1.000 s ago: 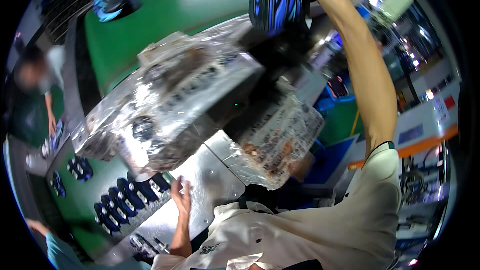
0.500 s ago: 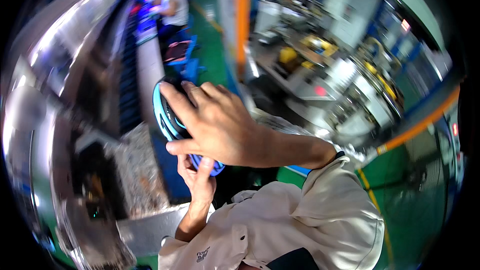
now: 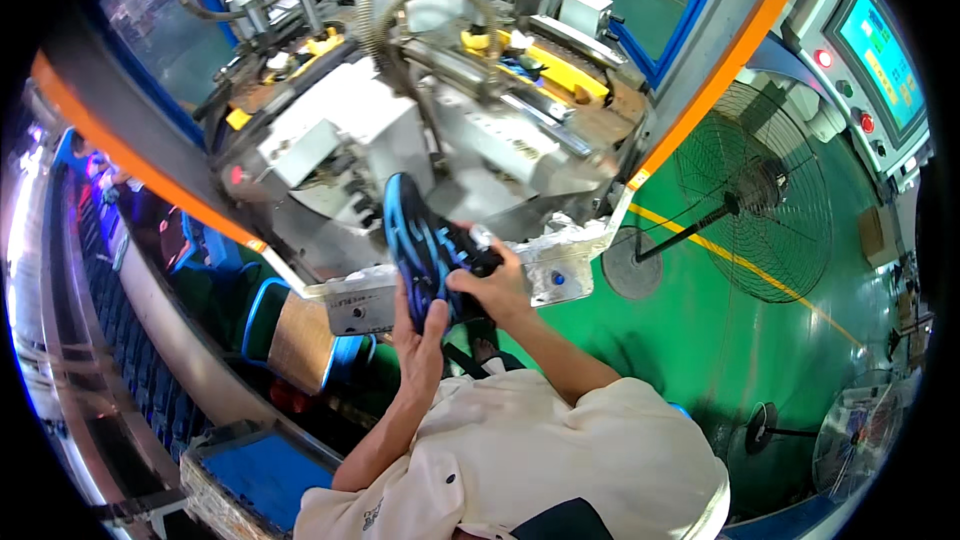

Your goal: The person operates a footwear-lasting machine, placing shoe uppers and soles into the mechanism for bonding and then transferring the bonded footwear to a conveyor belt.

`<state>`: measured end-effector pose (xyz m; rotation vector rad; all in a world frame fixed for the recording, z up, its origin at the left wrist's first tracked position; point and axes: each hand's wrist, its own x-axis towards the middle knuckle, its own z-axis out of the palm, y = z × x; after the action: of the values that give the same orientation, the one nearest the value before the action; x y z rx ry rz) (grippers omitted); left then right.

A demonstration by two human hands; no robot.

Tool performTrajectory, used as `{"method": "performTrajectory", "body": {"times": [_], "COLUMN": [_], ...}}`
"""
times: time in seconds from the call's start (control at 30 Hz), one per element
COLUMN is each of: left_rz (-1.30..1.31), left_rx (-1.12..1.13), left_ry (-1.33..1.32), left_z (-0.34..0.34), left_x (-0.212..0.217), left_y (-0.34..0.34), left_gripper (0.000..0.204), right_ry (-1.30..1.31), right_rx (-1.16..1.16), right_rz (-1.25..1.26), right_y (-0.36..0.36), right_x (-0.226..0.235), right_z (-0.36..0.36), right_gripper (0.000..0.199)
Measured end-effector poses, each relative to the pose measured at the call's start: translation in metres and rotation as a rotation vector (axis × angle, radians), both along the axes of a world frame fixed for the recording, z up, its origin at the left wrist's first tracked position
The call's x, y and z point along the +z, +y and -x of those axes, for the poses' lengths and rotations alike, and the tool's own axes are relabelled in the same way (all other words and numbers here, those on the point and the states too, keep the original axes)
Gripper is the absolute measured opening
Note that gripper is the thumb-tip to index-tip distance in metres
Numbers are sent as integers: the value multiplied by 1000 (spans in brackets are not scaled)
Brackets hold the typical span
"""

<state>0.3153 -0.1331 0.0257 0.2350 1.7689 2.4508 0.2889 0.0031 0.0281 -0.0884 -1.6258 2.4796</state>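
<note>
A shoe (image 3: 415, 240) with a blue-and-black patterned sole and a black upper is held up in front of me, over the machine's front edge. Its sole faces left and toward me, and its narrower end points away. My left hand (image 3: 420, 345) is closed around the near end, thumb on the sole. From the right side, my right hand (image 3: 497, 288) grips the black upper, with its thumb lying across toward the sole. The fingers behind the shoe are partly hidden. Just beyond stands a machine (image 3: 480, 140) with white blocks, hoses and yellow parts.
Orange-edged posts (image 3: 690, 105) frame the machine on both sides. At the right are a control panel (image 3: 880, 60) and a large standing fan (image 3: 755, 200). A conveyor (image 3: 165, 310) runs along the left, beside a wooden-topped stool (image 3: 300, 340).
I have turned right from the conveyor side to face the machine. My right hand has moved from over the shoe to its right side; the shoe stays in both hands.
</note>
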Motion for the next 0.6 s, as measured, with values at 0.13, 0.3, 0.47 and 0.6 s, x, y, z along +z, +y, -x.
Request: {"method": "performTrajectory", "body": {"times": [0.13,0.3,0.47,0.6], "left_rz": [64,123,353,951], "left_rx": [-343,-292,-75,165], "left_ry": [114,-29,89,-81], "left_z": [35,152,324,426], "left_x": [9,11,-25,-86], "left_y": [44,124,228,277], "left_gripper": [65,63,69,80], "right_ry": [107,86,49,-20], "right_rx": [-310,-556,-786,-886], "right_rz": [62,43,-267,-353], "right_y": [72,164,228,249], "right_x": [-9,-4,16,37], "right_z": [9,7,0,7], "right_gripper": [62,65,67,69]}}
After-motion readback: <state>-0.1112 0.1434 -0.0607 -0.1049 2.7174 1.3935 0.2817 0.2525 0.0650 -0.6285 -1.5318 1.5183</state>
